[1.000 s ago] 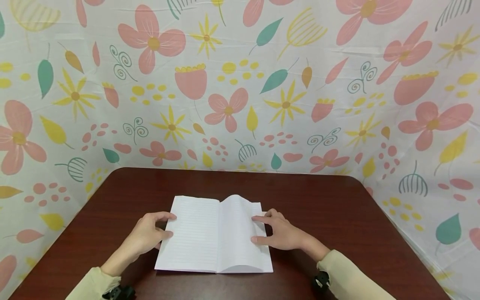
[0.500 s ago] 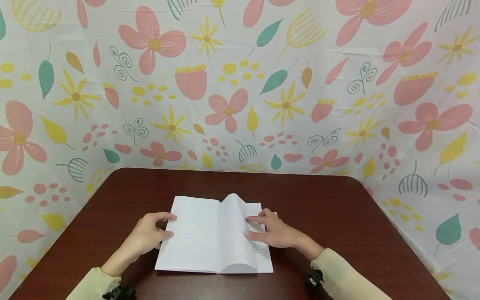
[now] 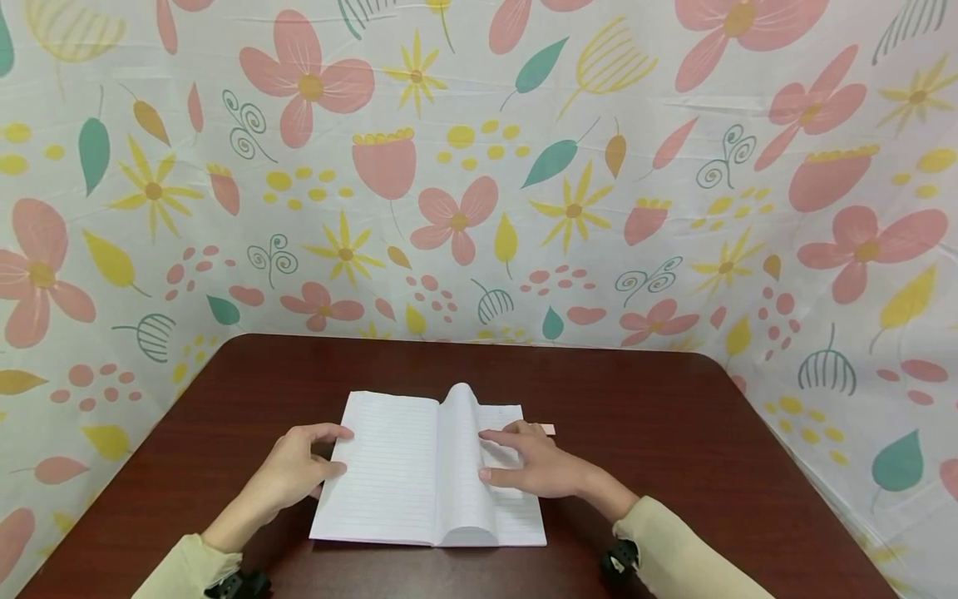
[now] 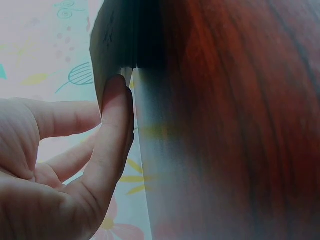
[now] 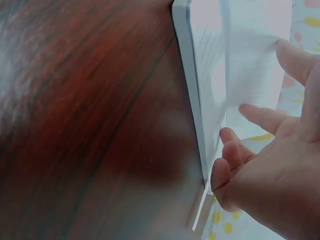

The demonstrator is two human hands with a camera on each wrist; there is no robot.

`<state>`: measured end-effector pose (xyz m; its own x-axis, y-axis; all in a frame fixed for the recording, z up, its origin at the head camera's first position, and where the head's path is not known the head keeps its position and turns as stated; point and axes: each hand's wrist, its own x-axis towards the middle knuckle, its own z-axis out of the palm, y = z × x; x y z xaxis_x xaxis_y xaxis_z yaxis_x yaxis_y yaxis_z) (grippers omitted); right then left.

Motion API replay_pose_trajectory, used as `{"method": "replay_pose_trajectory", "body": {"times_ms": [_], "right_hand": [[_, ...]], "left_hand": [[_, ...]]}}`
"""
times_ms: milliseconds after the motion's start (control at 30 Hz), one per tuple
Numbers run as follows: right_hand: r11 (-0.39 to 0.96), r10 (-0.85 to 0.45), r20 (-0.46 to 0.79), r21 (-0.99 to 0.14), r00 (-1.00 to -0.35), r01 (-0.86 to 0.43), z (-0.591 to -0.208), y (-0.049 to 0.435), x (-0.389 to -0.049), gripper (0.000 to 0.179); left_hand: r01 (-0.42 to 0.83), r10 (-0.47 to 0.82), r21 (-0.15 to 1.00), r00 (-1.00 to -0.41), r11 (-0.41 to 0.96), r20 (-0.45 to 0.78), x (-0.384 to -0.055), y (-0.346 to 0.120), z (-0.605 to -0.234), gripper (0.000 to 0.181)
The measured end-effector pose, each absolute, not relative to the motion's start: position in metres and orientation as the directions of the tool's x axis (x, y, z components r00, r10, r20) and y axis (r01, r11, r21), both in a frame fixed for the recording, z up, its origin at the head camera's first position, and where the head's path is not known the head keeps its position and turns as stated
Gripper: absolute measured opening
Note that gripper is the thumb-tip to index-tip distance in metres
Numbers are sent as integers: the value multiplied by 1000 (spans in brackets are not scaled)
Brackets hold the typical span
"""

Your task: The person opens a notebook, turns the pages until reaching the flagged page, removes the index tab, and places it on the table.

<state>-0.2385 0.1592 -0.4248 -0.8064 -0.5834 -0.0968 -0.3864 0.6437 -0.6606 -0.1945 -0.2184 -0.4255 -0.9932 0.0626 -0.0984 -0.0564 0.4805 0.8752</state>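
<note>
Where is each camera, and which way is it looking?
Head: on the person's head, looking forward and down at the open notebook and table; the left hand, right hand and sleeves show.
Left wrist: on that wrist, facing the notebook's side; of the person, only the left hand shows.
Right wrist: on that wrist, facing the notebook's curled page; only the right hand shows.
Both wrist views share the notebook, table and flowered backdrop.

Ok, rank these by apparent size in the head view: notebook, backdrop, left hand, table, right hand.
1. Backdrop
2. Table
3. Notebook
Left hand and right hand: smallest, too alike to rank.
</note>
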Motion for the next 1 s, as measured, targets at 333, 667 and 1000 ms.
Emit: {"method": "replay_pose_trajectory", "body": {"times_ms": [333,667,1000], "right_hand": [[542,-613,-91,-771,-785,-334,-420,161,-236,62],[455,-552,52,-818,-832,-353,-414,161,-236,51],[383,-475,149,-852,-867,-356,-417,153,-238,48]], "left_hand": [[-65,57,877,-993,476,-105,-194,-217,-424,42],[-57,60,874,-993,483,-98,-194,-217,-423,43],[-50,59,870,-994,490,-91,-194,-216,-422,42]]}}
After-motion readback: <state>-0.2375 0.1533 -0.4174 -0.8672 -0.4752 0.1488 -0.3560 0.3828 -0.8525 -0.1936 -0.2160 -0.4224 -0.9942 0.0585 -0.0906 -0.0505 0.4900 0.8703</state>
